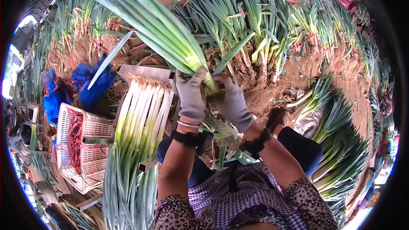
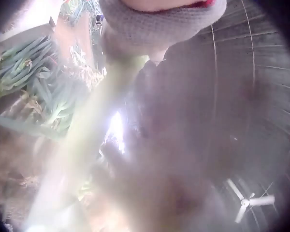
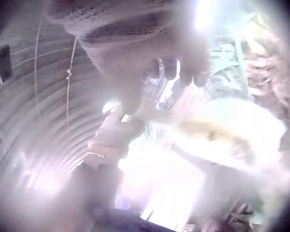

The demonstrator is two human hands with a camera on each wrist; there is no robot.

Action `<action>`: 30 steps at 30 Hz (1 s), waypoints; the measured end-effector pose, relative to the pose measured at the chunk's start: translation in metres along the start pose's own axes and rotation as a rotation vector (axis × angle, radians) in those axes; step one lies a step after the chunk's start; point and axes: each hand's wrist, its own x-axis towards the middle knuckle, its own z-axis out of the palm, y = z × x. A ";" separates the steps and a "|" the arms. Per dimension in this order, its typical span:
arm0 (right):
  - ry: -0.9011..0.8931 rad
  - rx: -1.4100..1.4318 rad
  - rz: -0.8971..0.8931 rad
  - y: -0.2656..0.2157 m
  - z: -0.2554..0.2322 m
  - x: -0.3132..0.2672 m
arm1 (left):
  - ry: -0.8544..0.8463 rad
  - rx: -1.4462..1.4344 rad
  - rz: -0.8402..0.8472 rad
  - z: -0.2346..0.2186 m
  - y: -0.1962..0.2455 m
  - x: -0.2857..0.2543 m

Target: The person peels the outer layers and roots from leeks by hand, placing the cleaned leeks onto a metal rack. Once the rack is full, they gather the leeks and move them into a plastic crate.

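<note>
A large green leek (image 1: 170,34) is held up at a slant, its leaves toward the upper left and its pale stem at the lower right. Gripping the stem just below the leaves is my gloved left hand (image 1: 191,96). My gloved right hand (image 1: 234,104) has its fingers curled at the stem's lower end, partly hiding it. In the left wrist view the glove (image 2: 154,31) closes round a blurred pale stalk (image 2: 82,130). Glare blurs the right wrist view, where the right glove (image 3: 135,48) is above the left hand (image 3: 113,130).
Trimmed-looking leeks (image 1: 142,110) lie side by side in a metal frame (image 1: 149,73) at the left. A white crate (image 1: 96,157) with red ties stands beside it, near blue netting (image 1: 87,87). Bundled leeks (image 1: 255,12) stand behind; loose ones (image 1: 341,145) lie at the right.
</note>
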 end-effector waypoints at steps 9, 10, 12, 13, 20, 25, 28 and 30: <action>0.016 0.574 0.299 0.020 -0.012 -0.010 | -0.306 -0.039 -0.232 0.000 0.007 0.005; 0.086 0.341 0.224 0.020 -0.011 -0.017 | -0.251 0.040 -0.240 -0.001 0.003 0.002; 0.211 0.105 0.016 0.015 -0.011 -0.020 | -0.220 0.090 -0.242 0.002 0.003 -0.002; 0.178 0.214 0.099 0.014 -0.010 -0.015 | -0.204 0.116 -0.245 0.002 0.002 -0.003; 0.035 0.093 -0.288 0.028 -0.009 -0.041 | -0.001 0.177 -0.252 0.007 0.007 0.002; -0.064 1.202 0.186 0.032 -0.009 -0.033 | 0.114 0.287 -0.086 -0.002 -0.018 0.007; -0.230 0.722 0.205 0.065 -0.025 -0.084 | 0.172 0.191 -0.149 -0.002 0.002 0.010; -0.264 0.182 0.159 0.084 -0.039 -0.117 | 0.167 0.220 -0.134 -0.015 0.001 0.015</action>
